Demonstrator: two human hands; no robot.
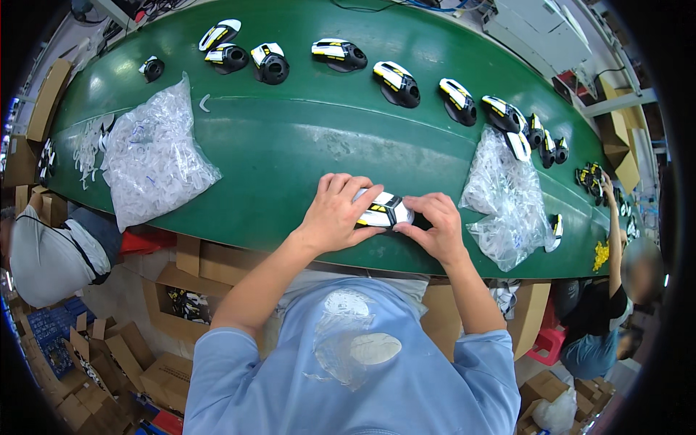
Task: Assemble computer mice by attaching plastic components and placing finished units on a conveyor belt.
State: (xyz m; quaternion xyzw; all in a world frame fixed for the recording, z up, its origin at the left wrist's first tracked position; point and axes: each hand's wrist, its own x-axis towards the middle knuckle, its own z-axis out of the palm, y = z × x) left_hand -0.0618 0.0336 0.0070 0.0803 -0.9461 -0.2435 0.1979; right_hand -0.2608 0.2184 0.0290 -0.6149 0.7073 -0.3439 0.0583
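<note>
Near the front edge of the green table, both my hands are closed on a white, black and yellow plastic shell. My left hand grips its left end, the fingers over the top and the thumb along the near side. At the shell's right end, my right hand pinches with thumb and forefinger. Fingers cover part of the shell, and its underside is hidden. Similar shells, such as a white and black one, lie in a curved row along the far side of the table.
A clear bag of translucent plastic parts lies left on the green table, another bag right. One loose translucent piece is beyond the left bag. Cardboard boxes stand below. Co-workers sit at left and right.
</note>
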